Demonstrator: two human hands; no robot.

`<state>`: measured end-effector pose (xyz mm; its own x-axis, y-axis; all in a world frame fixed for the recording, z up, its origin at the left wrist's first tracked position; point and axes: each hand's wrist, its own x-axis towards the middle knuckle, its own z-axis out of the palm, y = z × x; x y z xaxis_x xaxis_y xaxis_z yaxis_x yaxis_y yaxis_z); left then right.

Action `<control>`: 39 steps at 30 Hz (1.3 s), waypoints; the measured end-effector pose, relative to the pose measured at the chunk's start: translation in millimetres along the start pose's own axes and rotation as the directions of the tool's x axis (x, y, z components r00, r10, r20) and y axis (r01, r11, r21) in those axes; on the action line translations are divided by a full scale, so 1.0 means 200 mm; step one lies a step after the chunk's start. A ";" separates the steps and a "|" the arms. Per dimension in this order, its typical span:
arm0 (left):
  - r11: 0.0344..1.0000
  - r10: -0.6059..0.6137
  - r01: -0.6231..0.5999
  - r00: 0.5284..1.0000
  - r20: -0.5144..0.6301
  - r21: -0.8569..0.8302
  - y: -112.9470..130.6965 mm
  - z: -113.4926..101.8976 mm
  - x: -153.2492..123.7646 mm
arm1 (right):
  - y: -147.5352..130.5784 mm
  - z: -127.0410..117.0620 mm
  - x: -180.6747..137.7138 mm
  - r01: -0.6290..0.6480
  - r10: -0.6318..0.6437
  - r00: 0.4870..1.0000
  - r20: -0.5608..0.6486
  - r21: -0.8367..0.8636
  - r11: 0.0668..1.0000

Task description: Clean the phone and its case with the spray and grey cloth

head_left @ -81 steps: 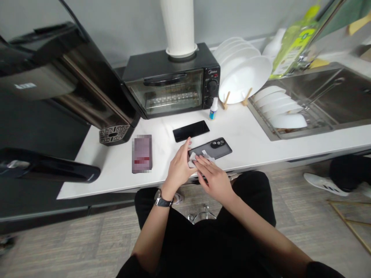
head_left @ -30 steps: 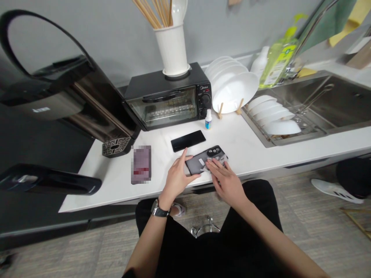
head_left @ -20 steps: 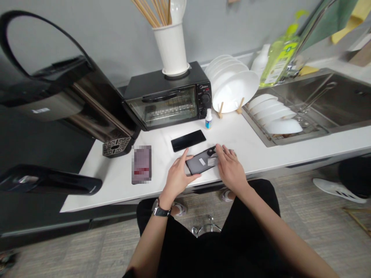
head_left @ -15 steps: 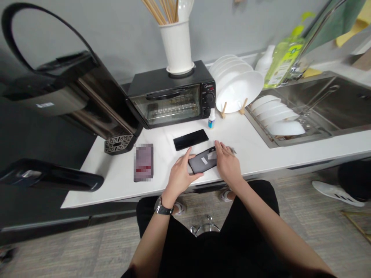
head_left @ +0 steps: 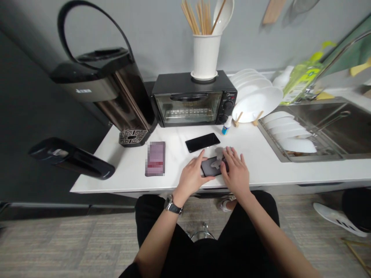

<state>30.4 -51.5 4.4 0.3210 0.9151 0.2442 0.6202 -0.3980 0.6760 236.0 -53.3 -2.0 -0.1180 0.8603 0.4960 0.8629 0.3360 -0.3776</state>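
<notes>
Phone flat on counter, dark back up, between my hands. Hands apart. Left hand clamps phone's near edge; right hand splayed over far end, fingers on pale wipe. Phone likely light, stiff, slick, fragile: hold by edges. Second phone just beyond. Bottle, oven, box: no writing legible.

Grey wall, white counter w/ steel sink, beige flr.
</notes>
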 end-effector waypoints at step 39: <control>0.996 0.007 -0.016 0.996 0.092 0.090 0.02 -0.03 0.02 | 0.18 -0.06 -0.12 -0.071 0.078 0.996 0.037 -0.172 0.982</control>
<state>30.3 -49.4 11.6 0.3896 0.9023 0.1844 0.6774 -0.4164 0.6064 275.8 -65.3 -18.3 -0.0684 0.8976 0.4356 0.9408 0.2032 -0.2711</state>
